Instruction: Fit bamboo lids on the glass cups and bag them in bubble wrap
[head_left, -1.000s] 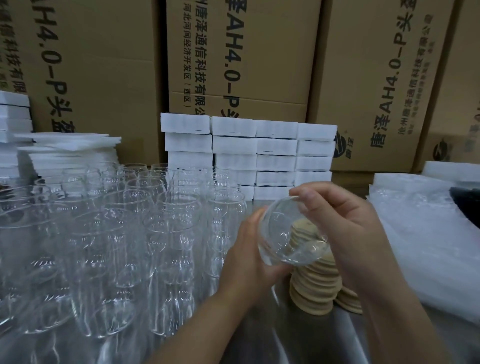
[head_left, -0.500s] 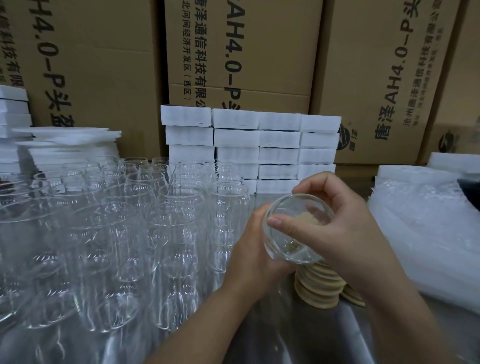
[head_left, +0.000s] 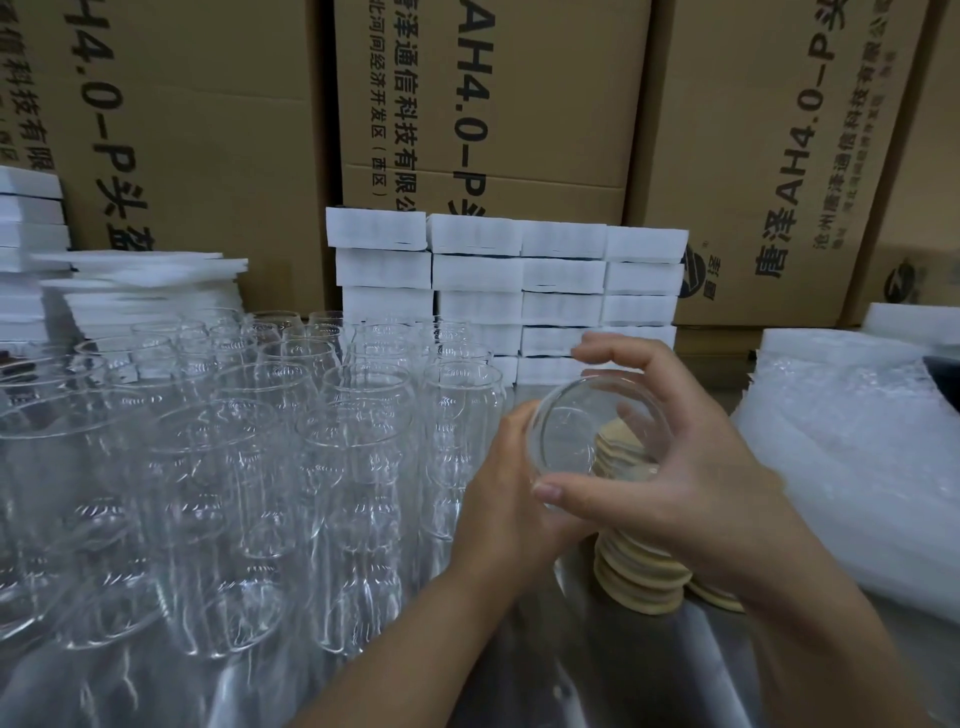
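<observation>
A clear glass cup (head_left: 582, 431) is held tilted above the table, its open mouth turned toward me. My left hand (head_left: 511, 499) grips its body from the left and below. My right hand (head_left: 670, 467) curls round the rim, thumb on the near edge and fingers over the far edge. Stacks of round bamboo lids (head_left: 641, 577) stand on the table right under my hands, partly seen through the glass. A pile of bubble wrap bags (head_left: 852, 457) lies to the right.
Several empty glass cups (head_left: 249, 457) crowd the left half of the metal table (head_left: 623, 670). White foam blocks (head_left: 519, 291) are stacked behind them and at far left (head_left: 31, 244). Large cardboard boxes (head_left: 488, 104) wall the back.
The cup's mouth has turned more toward me. My right hand shifted round the rim, its thumb moving down to the near edge. The view dipped slightly.
</observation>
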